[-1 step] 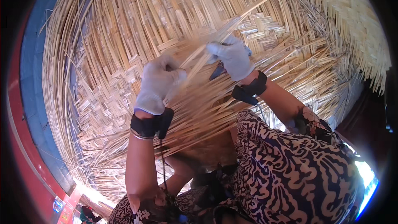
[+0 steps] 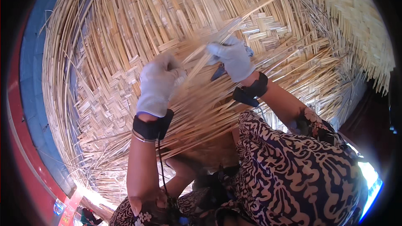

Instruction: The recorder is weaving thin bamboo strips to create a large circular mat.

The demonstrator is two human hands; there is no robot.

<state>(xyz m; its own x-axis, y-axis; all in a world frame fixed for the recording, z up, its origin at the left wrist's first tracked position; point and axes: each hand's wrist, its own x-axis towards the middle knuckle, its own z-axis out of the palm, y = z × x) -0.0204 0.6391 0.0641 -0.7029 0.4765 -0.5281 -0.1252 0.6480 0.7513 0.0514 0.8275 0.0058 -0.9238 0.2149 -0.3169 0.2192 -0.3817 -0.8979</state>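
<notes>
Here, gloved left hand and gloved right hand both pinch one blurred bamboo strip that runs between them, just above the woven mat. Loose strips lie below the hands.

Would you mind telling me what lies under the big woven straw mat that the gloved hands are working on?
Along the woven mat's left edge a blue sheet shows from beneath it, bordered by red floor. How far the sheet runs under the mat is hidden by the weave, the loose strips and both hands.
</notes>
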